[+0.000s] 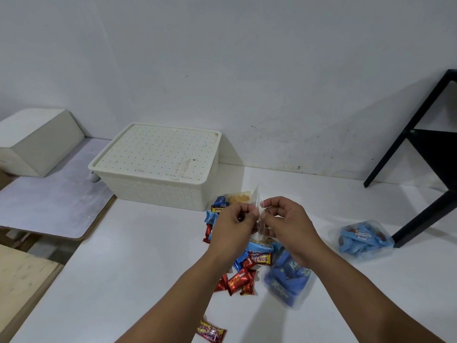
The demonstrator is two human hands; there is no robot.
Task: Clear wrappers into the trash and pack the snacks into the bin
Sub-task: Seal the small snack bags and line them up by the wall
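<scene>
My left hand (230, 225) and my right hand (288, 225) both pinch a clear plastic bag (259, 206) and hold it up above a pile of snacks (243, 271). Pale snack pieces sit in the bag's bottom. The pile holds several red and blue wrapped bars on the white table (138, 256). A cream bin (158, 167) with a perforated lid shut on it stands behind the pile, against the wall. One clear bag of blue bars (286, 280) lies under my right wrist, another bag of blue bars (362, 240) lies to the right. A single red bar (211, 331) lies near the front edge.
A black metal frame (420, 149) stands at the right on the table. A cream box (37, 139) sits on a lower grey surface (49, 201) to the left. A wooden board (22, 276) lies at the lower left, beyond the table's edge.
</scene>
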